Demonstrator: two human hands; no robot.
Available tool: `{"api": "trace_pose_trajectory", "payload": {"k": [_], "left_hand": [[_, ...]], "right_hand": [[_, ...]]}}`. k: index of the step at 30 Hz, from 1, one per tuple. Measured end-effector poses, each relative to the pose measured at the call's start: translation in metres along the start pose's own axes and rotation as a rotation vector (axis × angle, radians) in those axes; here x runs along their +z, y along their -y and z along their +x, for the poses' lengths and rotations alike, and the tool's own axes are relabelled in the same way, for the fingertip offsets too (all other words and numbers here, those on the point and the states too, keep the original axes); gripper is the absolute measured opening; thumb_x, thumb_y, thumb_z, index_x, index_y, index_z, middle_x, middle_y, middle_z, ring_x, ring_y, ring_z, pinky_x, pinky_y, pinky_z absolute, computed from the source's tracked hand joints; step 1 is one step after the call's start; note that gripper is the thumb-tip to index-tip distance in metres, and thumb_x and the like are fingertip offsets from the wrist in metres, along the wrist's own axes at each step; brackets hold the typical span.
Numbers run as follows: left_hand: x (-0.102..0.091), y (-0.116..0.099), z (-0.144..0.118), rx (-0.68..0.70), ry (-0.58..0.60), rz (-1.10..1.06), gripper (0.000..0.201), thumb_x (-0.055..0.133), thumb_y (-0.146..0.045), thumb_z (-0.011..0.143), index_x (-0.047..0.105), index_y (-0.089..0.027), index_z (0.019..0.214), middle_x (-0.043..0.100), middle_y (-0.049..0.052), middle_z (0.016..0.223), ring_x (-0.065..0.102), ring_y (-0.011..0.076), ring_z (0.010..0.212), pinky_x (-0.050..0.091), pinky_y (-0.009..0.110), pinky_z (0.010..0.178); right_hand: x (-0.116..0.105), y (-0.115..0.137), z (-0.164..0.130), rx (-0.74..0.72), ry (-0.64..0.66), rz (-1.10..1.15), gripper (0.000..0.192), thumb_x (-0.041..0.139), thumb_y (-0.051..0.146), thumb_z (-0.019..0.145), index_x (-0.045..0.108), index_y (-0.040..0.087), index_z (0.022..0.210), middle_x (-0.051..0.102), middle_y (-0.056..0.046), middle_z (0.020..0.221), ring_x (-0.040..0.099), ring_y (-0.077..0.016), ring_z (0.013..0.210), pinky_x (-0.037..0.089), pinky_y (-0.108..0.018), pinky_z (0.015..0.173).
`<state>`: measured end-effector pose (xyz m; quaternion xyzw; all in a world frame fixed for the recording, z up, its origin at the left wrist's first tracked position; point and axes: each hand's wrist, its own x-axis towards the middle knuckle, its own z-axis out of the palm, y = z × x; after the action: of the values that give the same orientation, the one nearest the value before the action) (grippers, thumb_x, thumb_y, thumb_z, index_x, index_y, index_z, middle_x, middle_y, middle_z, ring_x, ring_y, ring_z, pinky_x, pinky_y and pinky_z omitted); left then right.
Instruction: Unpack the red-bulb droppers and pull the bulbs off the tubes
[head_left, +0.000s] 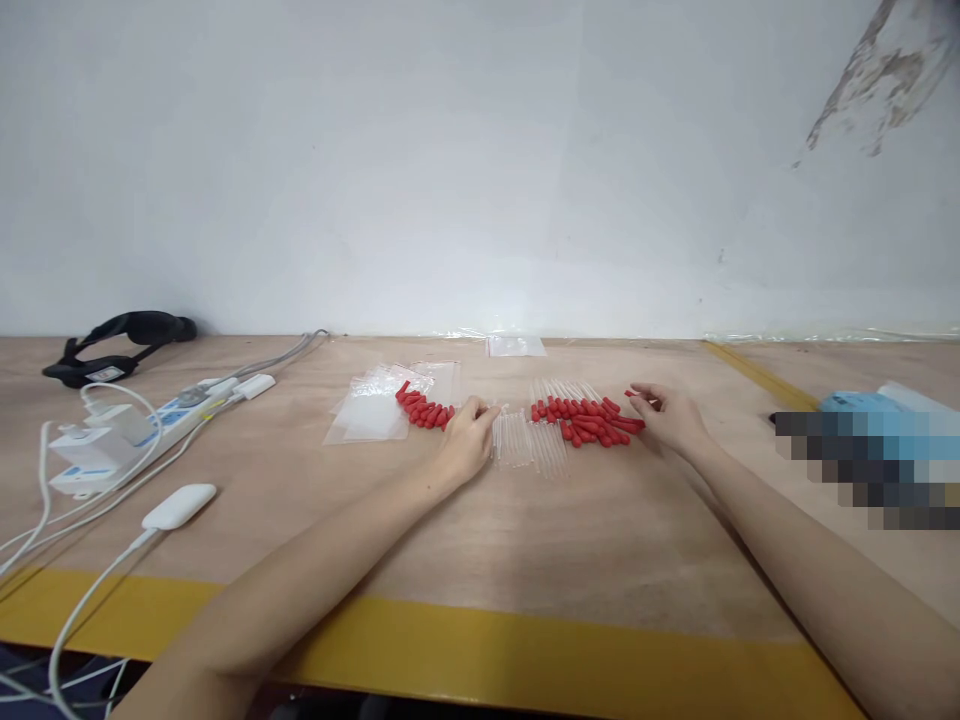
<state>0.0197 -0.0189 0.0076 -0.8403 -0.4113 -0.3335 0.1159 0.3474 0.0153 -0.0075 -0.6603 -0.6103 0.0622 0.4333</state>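
Two heaps of small red rubber bulbs lie on the wooden table: a small heap (424, 410) on the left and a larger heap (589, 420) on the right. Clear glass tubes (525, 445) lie between and behind them. My left hand (466, 440) rests by the small heap, fingertips touching the tubes; whether it grips one I cannot tell. My right hand (670, 415) sits at the right end of the larger heap and pinches a red bulb (632, 394) between thumb and finger. Clear plastic bags (371, 412) lie left of the small heap.
A power strip (161, 418) with plugged adapters and white cables sits at the left, a white puck-shaped device (180, 505) nearer me. A black headset (112, 345) lies at the back left. A small clear bag (516, 346) lies by the wall. A blue object (862, 410) is at the right. Yellow tape (525, 655) edges the table.
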Motion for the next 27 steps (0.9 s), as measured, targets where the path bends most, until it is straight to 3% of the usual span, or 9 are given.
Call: {"api": "trace_pose_trajectory", "payload": {"k": [4, 9, 15, 19, 27], "left_hand": [[0.007, -0.01, 0.007, 0.091, 0.017, 0.008, 0.023, 0.038, -0.005, 0.08, 0.055, -0.015, 0.091, 0.051, 0.006, 0.087, 0.052, 0.0163, 0.077, 0.046, 0.028, 0.068], [0.012, -0.02, 0.005, 0.128, 0.058, -0.048, 0.012, 0.044, -0.017, 0.082, 0.055, -0.015, 0.081, 0.054, 0.006, 0.081, 0.053, 0.0173, 0.075, 0.047, 0.03, 0.069], [-0.003, -0.021, -0.004, 0.132, 0.025, -0.125, 0.038, 0.052, -0.043, 0.079, 0.055, -0.014, 0.103, 0.054, 0.011, 0.101, 0.048, 0.0232, 0.096, 0.043, 0.039, 0.085], [-0.018, -0.011, -0.018, 0.132, 0.027, -0.129, 0.029, 0.05, -0.036, 0.081, 0.057, -0.015, 0.1, 0.053, 0.01, 0.1, 0.047, 0.0216, 0.095, 0.041, 0.039, 0.085], [-0.019, -0.006, -0.027, 0.088, -0.005, -0.148, 0.013, 0.052, -0.025, 0.079, 0.06, -0.016, 0.085, 0.053, 0.008, 0.097, 0.047, 0.0203, 0.093, 0.041, 0.039, 0.084]], "right_hand": [[-0.001, -0.018, 0.006, 0.102, 0.121, -0.007, 0.024, 0.054, 0.027, 0.072, 0.062, 0.013, 0.091, 0.065, -0.007, 0.08, 0.056, -0.0138, 0.065, 0.044, -0.025, 0.061], [-0.002, -0.02, 0.005, 0.147, 0.247, -0.033, 0.022, 0.054, 0.03, 0.073, 0.065, 0.014, 0.084, 0.066, -0.006, 0.075, 0.057, -0.0144, 0.065, 0.043, -0.024, 0.059], [-0.002, -0.016, 0.006, 0.165, 0.299, -0.041, 0.032, 0.047, 0.039, 0.078, 0.067, 0.017, 0.09, 0.067, -0.004, 0.08, 0.059, -0.0146, 0.071, 0.042, -0.022, 0.061], [-0.002, -0.006, 0.014, 0.227, 0.298, -0.113, 0.036, 0.046, 0.045, 0.076, 0.066, 0.019, 0.09, 0.067, -0.003, 0.077, 0.06, -0.0147, 0.068, 0.041, -0.022, 0.057], [0.009, 0.02, 0.031, 0.33, 0.386, -0.325, 0.035, 0.058, 0.049, 0.063, 0.066, 0.015, 0.06, 0.061, -0.007, 0.054, 0.055, -0.0172, 0.051, 0.035, -0.026, 0.047]]}}
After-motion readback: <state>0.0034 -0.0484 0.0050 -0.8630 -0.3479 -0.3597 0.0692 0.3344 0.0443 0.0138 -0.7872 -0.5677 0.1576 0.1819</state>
